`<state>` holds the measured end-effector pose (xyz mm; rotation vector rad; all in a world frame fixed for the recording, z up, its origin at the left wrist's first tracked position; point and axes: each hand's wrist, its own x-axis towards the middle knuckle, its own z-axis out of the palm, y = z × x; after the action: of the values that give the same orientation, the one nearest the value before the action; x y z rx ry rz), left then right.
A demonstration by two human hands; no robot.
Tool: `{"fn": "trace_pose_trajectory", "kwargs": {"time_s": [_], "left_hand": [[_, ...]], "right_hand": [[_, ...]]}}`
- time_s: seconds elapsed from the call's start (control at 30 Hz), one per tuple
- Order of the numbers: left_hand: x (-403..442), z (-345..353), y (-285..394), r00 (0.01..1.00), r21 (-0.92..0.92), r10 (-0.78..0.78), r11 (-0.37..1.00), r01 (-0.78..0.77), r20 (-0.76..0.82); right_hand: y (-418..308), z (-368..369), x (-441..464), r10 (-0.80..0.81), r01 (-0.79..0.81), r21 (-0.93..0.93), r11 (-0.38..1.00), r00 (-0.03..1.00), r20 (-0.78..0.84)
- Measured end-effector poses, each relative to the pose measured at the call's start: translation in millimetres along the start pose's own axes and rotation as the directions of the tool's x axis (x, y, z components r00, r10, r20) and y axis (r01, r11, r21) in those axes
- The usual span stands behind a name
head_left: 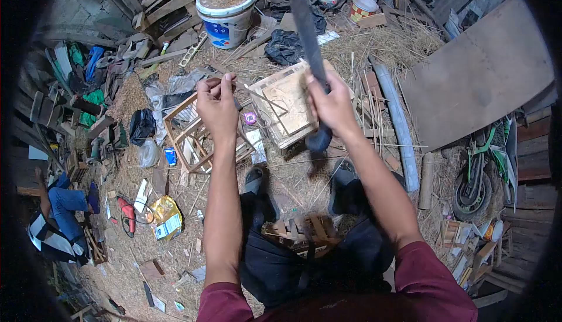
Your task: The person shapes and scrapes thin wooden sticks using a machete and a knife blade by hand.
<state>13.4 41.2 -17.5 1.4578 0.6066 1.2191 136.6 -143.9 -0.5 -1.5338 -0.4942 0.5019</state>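
My right hand (335,104) is closed round the handle of a machete (307,26), whose broad dark blade points up and away from me. A thin strip of wood (253,92) is pinched in the fingers of my left hand (218,104), and it slants down to the right over a wooden block (284,102). The block has a pale, marked top and stands in front of my feet. Beside it on the left lies a small wooden frame (186,127).
A white bucket (227,20) stands beyond the block. At the right are a large board (480,76), a grey plank (397,126) and a green motorcycle (489,158). A person (67,202) sits at the far left, near a red power tool (127,215) on the littered ground.
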Motion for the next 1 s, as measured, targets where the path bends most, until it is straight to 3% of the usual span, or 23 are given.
{"fn": "trace_pose_trajectory", "kwargs": {"time_s": [0.03, 0.1, 0.2, 0.23, 0.33, 0.53, 0.63, 0.67, 0.8, 1.0], "left_hand": [[-3.3, 1.9, 2.4, 1.000, -0.001, -0.002, 1.000, 0.002, 0.017], [-7.1, 6.4, 7.6, 0.998, 0.018, 0.004, 1.000, -0.005, 0.059], [-14.8, 9.1, 6.7, 0.988, 0.037, 0.003, 0.999, -0.009, 0.154], [-13.9, 11.2, 3.1, 0.986, 0.094, 0.015, 0.995, -0.031, 0.168], [-24.0, 22.8, 8.4, 0.985, 0.024, -0.047, 0.999, 0.044, 0.164], [-30.2, 33.8, 18.3, 0.989, 0.074, -0.053, 0.996, 0.043, 0.140], [-31.4, 34.9, 23.1, 0.965, 0.233, 0.171, 0.948, -0.216, 0.198], [-34.1, 36.4, 24.8, 0.961, 0.241, 0.174, 0.944, -0.225, 0.214], [-49.2, 40.6, 42.4, 0.939, 0.264, 0.152, 0.935, -0.238, 0.309], [-68.5, 43.4, 40.5, 0.872, 0.203, 0.304, 0.893, -0.401, 0.384]], "right_hand": [[-9.4, -3.3, 0.2, -0.039, 0.041, 0.064, 0.997, 0.999, -0.019], [-3.5, -9.4, 3.4, -0.082, 0.084, 0.021, 0.996, 0.994, -0.067], [15.2, -14.7, -3.7, -0.209, 0.176, -0.206, 0.963, 0.966, -0.152], [15.7, -15.0, -6.2, -0.164, 0.139, -0.172, 0.975, 0.976, -0.144], [11.6, -10.1, -12.2, -0.018, 0.006, -0.116, 0.993, 0.994, -0.108], [5.7, -3.4, -13.1, -0.154, 0.132, -0.205, 0.970, 0.984, -0.095], [-9.7, 5.7, -29.4, -0.224, 0.214, -0.142, 0.966, 0.973, -0.057], [-17.5, 9.0, -37.6, -0.179, 0.175, -0.099, 0.980, 0.983, -0.030], [-50.0, 15.4, -61.4, -0.339, 0.339, -0.239, 0.910, 0.940, 0.041], [-62.8, 14.2, -72.1, -0.510, 0.506, -0.272, 0.819, 0.858, 0.060]]}}
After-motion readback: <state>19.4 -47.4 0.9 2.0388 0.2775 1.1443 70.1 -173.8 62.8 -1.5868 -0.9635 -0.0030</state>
